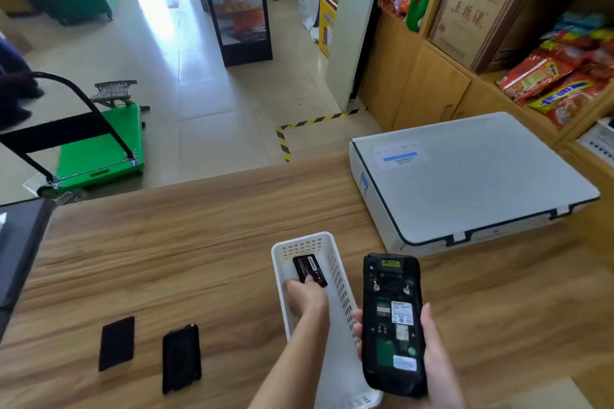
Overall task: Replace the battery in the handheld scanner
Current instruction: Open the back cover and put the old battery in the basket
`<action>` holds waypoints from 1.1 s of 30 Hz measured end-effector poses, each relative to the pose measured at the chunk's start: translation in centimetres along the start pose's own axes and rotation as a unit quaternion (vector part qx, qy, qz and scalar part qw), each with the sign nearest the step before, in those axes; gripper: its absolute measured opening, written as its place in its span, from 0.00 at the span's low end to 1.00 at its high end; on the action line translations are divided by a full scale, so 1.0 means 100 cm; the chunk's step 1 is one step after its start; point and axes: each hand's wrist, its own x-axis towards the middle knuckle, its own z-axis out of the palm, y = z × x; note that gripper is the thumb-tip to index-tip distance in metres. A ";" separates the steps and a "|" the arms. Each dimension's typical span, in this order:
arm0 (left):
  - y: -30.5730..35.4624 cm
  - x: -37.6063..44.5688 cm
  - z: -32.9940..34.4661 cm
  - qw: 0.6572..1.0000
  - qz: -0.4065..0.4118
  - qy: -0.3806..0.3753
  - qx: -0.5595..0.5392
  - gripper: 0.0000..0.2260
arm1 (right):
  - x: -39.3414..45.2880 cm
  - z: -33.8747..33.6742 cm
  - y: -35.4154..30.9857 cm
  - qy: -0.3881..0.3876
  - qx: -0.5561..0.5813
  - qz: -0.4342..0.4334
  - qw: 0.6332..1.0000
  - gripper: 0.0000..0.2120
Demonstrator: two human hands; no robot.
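My right hand (432, 355) holds the black handheld scanner (392, 322) back side up, its battery bay uncovered and showing labels and a green board. My left hand (307, 297) reaches into the white perforated basket (339, 272) and pinches a black battery (309, 271) at its near end. Further left on the wooden counter (186, 242) lie two flat black pieces: a thin rectangular battery (117, 343) and the scanner's back cover (181, 358).
A large white flat box (465, 183) lies at the counter's right end, close behind the scanner. A dark screen (16, 252) stands at the left edge. Beyond the counter are a green trolley (96, 146) on the tiled floor and snack shelves (558, 76) at the right.
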 end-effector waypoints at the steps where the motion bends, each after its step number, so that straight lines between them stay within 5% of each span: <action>1: 0.001 0.003 0.003 1.000 0.001 0.007 -0.005 0.06 | 0.005 -0.016 0.001 -0.015 -0.012 -0.008 1.000 0.41; 7: -0.013 0.026 0.017 1.000 -0.005 0.009 -0.017 0.06 | 0.025 -0.019 -0.005 -0.152 -0.032 -0.019 0.988 0.36; 19: -0.013 0.020 0.014 0.999 0.019 0.051 -0.005 0.09 | 0.020 0.020 0.000 -0.058 -0.082 0.025 0.995 0.47; 22: -0.011 0.020 0.012 0.999 0.017 0.040 0.017 0.10 | 0.017 0.022 0.005 -0.038 -0.095 0.022 0.995 0.39; 25: -0.010 0.011 0.000 1.000 0.021 -0.011 0.000 0.10 | 0.015 0.027 0.009 -0.020 -0.083 0.010 0.996 0.33; 30: -0.009 -0.011 -0.065 0.973 0.016 -0.214 -0.086 0.14 | 0.018 0.037 0.024 0.006 -0.111 0.037 0.993 0.31; 33: -0.006 -0.004 -0.130 0.969 0.106 -0.195 -0.110 0.10 | 0.023 0.051 0.044 0.002 -0.139 0.049 0.989 0.32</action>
